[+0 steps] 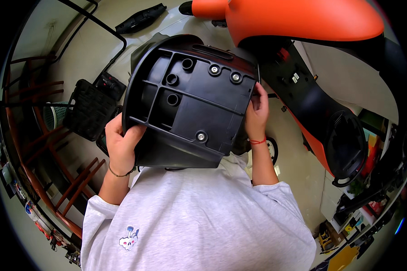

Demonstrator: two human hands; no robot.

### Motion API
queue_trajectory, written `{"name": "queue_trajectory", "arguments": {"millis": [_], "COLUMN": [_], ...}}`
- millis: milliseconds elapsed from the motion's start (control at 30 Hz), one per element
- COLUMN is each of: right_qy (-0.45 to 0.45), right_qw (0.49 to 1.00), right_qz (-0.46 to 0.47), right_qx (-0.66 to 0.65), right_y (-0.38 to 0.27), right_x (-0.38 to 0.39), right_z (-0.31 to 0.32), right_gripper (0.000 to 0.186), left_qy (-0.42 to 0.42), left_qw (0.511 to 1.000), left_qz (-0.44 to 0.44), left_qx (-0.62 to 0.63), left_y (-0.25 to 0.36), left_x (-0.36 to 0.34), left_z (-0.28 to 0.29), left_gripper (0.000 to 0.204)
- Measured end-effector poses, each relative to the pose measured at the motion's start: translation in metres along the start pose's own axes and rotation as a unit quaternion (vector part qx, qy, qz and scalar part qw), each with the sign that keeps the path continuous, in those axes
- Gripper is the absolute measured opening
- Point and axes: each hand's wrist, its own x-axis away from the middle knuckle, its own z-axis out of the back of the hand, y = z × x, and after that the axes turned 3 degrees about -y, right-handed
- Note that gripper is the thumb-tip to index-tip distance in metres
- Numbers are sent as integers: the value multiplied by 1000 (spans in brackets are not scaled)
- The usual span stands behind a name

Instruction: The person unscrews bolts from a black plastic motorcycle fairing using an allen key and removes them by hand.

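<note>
A large black plastic moulded panel (190,101), ribbed on its underside with round sockets and three silver bolts, is held up in front of my chest. My left hand (121,144) grips its lower left edge, thumb over the rim. My right hand (256,112) holds its right edge, fingers curled near the upper right corner. A thin band circles each wrist, the right one red. My grey shirt (199,217) fills the lower part of the view.
An orange and black scooter body (303,27) stands close at the upper right, its black inner panels (316,104) exposed. On the floor to the left lie a ribbed black panel (89,108), a long black trim piece (140,18) and a black tube frame (108,29). Red-brown wooden rails (40,135) curve along the left.
</note>
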Motion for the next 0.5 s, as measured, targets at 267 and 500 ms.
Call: {"name": "queue_trajectory", "arguments": {"millis": [267, 500], "right_qy": [-71, -259], "right_qw": [976, 889], "right_qz": [202, 377], "right_qx": [31, 29], "right_y": [-143, -205], "right_x": [23, 9], "right_z": [36, 45], "right_gripper": [18, 18], "left_qy": [-23, -39], "left_qw": [998, 998], "left_qz": [-52, -48], "left_qx": [-12, 4], "left_y": [-12, -5], "left_x": [31, 33], "left_z": [-4, -12], "left_gripper": [12, 17]}}
